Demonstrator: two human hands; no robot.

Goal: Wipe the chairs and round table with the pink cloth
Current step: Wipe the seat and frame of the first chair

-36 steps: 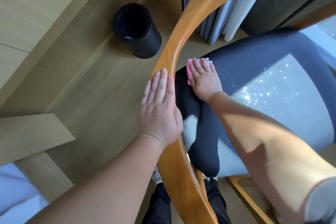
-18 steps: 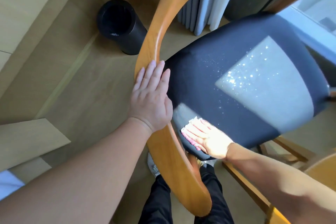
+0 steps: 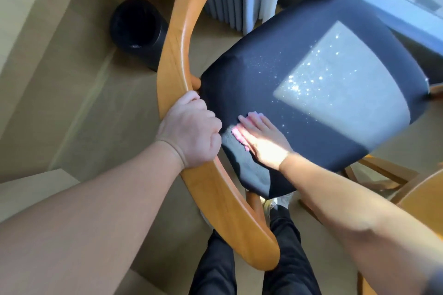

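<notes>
Head view: left hand (image 3: 191, 132) clamps chair backrest (image 3: 177, 55); flat right hand (image 3: 263, 142) mostly hides pink cloth (image 3: 236, 133).

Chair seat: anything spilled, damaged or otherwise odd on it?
Bright specks lie scattered over the dark seat, mostly in the sunlit patch, away from the pink cloth under the right hand. Whether crumbs, dust or glinting fabric cannot be told. No damage shows.

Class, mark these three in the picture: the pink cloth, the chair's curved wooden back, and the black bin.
pink cloth (image 3: 237, 136): head view, its exposed pink edge.
curved wooden back (image 3: 176, 50): head view, upper rail.
black bin (image 3: 139, 31): head view, open mouth.
</notes>
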